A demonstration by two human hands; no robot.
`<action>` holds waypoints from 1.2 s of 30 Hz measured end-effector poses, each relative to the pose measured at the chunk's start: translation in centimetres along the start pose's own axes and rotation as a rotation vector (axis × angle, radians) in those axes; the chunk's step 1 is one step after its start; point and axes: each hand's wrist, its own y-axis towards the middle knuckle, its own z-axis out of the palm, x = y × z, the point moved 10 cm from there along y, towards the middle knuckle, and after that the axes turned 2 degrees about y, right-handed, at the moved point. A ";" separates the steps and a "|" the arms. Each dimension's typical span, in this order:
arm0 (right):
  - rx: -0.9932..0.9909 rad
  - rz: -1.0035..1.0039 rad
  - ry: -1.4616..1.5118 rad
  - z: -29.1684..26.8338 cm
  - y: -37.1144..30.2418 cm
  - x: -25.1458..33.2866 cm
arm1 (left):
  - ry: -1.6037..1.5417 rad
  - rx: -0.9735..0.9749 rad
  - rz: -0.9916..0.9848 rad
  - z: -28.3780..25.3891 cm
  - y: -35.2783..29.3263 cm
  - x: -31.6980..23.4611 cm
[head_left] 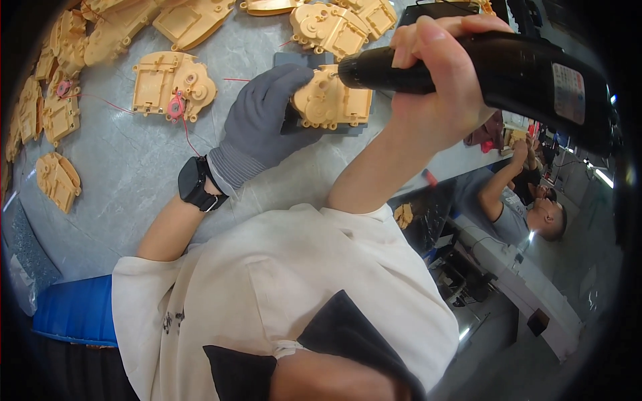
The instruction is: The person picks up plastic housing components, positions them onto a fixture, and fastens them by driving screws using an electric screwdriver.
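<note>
Black pistol-style power screwdriver (pixel 518 77), closest to camera, stretches from upper centre to the right rim, pale label near its rear end. Bare right hand (pixel 445 80) has it: fingers curled shut around the body, gripping firmly, thumb on the near side. Its black nose points left, bit over the upper part of a tan plastic gear housing (pixel 341 103); can't tell if the bit touches.

Housing sits upper centre, just left of the right forearm, on a dark grey block (pixel 294 59) on the grey marbled table (pixel 127 184). Left hand (pixel 267 110), in a grey knit glove, is at the housing's left edge: fingers partly bent, thumb and index on the rim, other fingertips hidden, so exact grip unclear. Black smartwatch (pixel 194 184) on left wrist.

Left of the glove: second tan housing (pixel 152 87) with a pink disc (pixel 175 105) and red wire (pixel 187 137). More tan housings (pixel 328 30) along the table's top and left edges, some overlapping; one tan half-shell (pixel 58 182) lies apart at left. Wearer in cream shirt (pixel 281 247) with black collar (pixel 354 331). Blue ribbed object (pixel 77 311) lower left, kind unclear. Co-worker (pixel 508 214) in grey at far right, arm raised.
</note>
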 end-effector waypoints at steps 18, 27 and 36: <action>-0.658 -0.337 -0.282 -13.2 -4.5 12.1 | -0.029 0.072 -0.109 1.1 0.0 0.4; -0.803 -0.366 -0.450 -17.4 -4.1 10.3 | 0.051 0.083 0.012 1.1 0.3 -0.5; -0.580 -0.155 -0.244 -12.2 -4.1 8.7 | 0.245 0.086 0.050 0.7 0.5 -1.3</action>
